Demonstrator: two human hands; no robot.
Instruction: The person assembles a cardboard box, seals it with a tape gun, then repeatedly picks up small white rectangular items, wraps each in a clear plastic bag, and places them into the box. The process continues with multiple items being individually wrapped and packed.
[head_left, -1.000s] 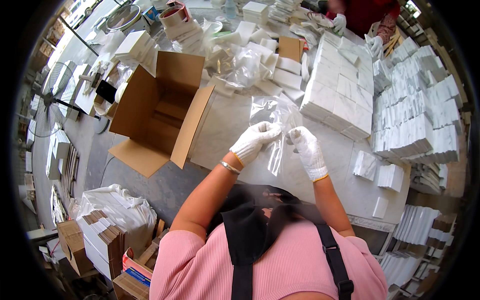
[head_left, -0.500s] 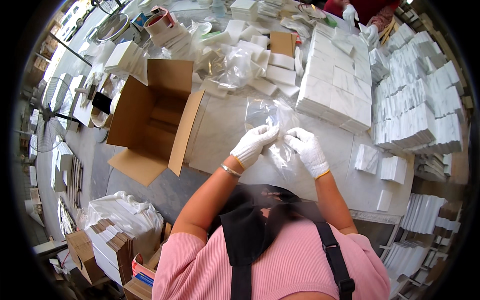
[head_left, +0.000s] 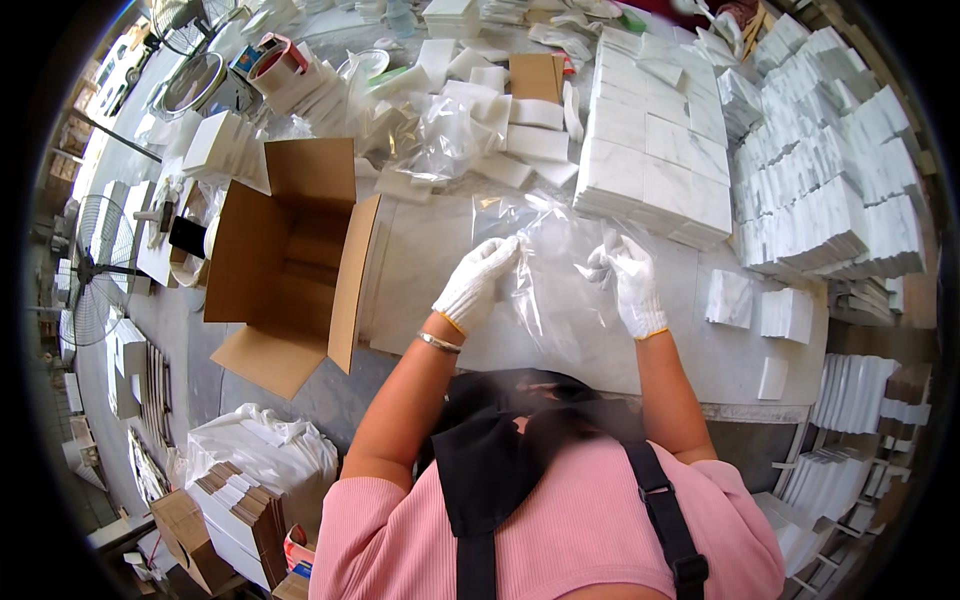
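Observation:
A clear plastic bag (head_left: 552, 285) is stretched between my two gloved hands above the pale worktable (head_left: 425, 265). My left hand (head_left: 482, 272), in a white knit glove, pinches the bag's left side. The fingers of my right hand (head_left: 630, 275), gloved alike, are closed on its right side. Left of my hands stands a cardboard box (head_left: 290, 250) with its flaps spread and nothing visible inside. Beyond my right hand rises a block of stacked white marble tiles (head_left: 660, 175).
Rows of tiles (head_left: 830, 190) crowd the right side. Smaller tile stacks (head_left: 787, 314) lie near my right forearm. Foam sheets (head_left: 540, 142) and crumpled clear plastic (head_left: 430, 138) cover the far middle. A tape dispenser (head_left: 278, 62) sits far left, and another person's gloved hand (head_left: 728, 32) shows far right.
My hands have moved apart, spreading the plastic bag wider between them. The whole view has shifted slightly.

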